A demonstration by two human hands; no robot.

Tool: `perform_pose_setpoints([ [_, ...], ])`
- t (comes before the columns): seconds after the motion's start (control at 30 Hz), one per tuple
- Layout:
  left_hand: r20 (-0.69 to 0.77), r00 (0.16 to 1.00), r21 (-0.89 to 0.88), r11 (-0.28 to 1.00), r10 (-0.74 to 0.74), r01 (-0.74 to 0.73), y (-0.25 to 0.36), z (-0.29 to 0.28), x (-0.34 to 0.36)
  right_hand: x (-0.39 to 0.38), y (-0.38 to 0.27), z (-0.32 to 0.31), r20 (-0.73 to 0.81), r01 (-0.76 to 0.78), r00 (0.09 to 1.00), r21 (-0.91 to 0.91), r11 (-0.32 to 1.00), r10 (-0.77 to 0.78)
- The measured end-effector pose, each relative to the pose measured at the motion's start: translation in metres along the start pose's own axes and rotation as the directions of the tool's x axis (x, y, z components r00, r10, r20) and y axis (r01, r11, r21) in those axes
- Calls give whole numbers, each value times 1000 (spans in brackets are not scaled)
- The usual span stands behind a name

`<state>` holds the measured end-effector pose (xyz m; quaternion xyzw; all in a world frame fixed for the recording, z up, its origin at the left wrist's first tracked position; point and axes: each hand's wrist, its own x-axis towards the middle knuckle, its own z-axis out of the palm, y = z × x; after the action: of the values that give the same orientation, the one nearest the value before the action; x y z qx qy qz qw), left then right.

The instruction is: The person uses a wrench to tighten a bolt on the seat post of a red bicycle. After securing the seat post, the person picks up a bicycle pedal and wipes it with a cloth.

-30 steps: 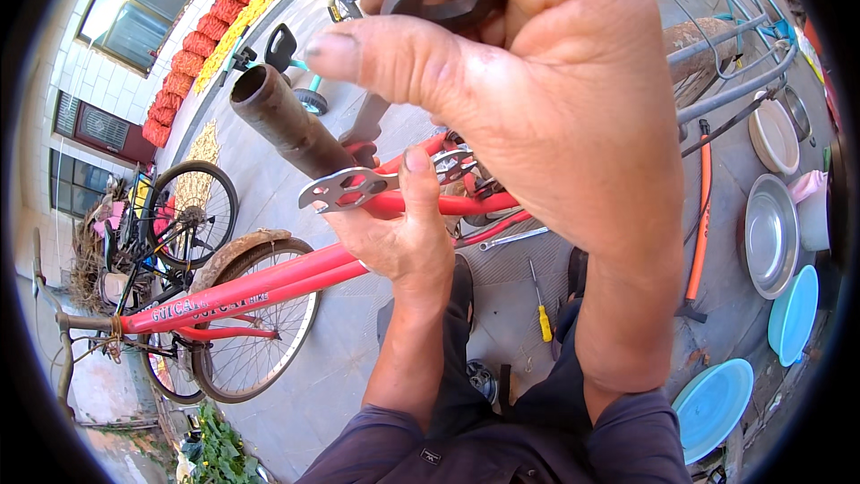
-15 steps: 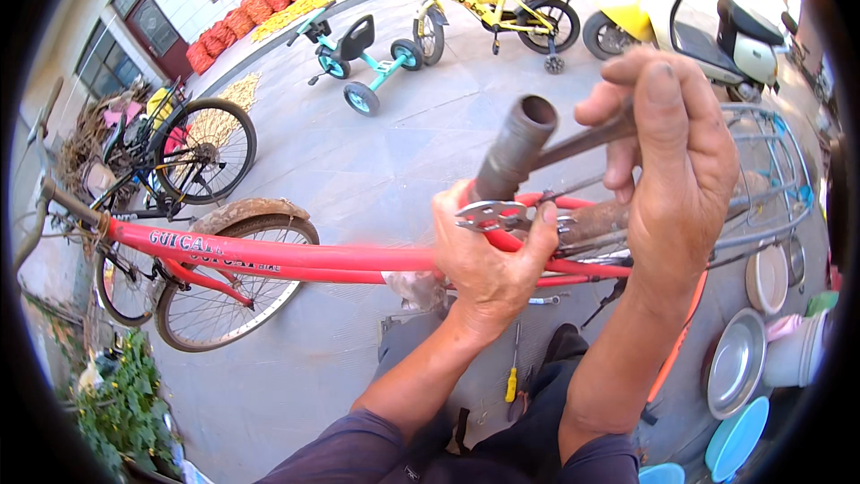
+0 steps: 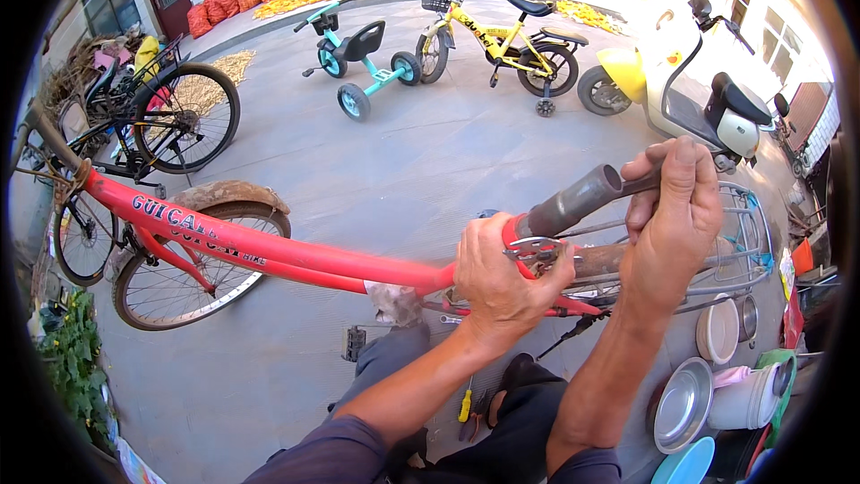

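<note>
With my right hand (image 3: pixel 678 211) and left hand (image 3: pixel 503 282) I work at the red bicycle (image 3: pixel 358 263), probably in the step of turning its dark tube (image 3: pixel 571 203); the next move should call for a steady left grip. Beside the tube's open end, my right, wrist raised, pinches a dark metal tool (image 3: pixel 641 185); at the tube's base, my left curls closed, thumb against a flat silver spanner (image 3: pixel 530 248).

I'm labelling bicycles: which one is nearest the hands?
The red bicycle, with the left hand at its frame; the black bicycle and yellow children's bicycle stand farther away.
</note>
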<state>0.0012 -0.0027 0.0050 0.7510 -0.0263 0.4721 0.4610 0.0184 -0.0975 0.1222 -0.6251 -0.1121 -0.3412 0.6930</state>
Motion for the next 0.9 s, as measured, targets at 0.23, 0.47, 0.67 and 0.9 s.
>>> perform_pose_setpoints([
  [0.23, -2, 1000, 40, 999, 21, -21, -1, -1, 1, 6, -9, 12, 112, 32, 993, -44, 999, -27],
  [0.47, 20, 1000, -21, 1000, -19, 19, -7, 0, -2, 23, -10, 20, 308, 44, 951, -49, 998, -27],
  [0.67, 42, 999, -10, 1000, -9, 10, -3, -1, -1, 19, -20, 8, 312, 42, 950, -49, 998, -25],
  [0.9, 33, 999, -30, 1000, 6, -5, -6, -1, -1, 26, -13, 9, 255, 10, 967, -110, 994, 18],
])
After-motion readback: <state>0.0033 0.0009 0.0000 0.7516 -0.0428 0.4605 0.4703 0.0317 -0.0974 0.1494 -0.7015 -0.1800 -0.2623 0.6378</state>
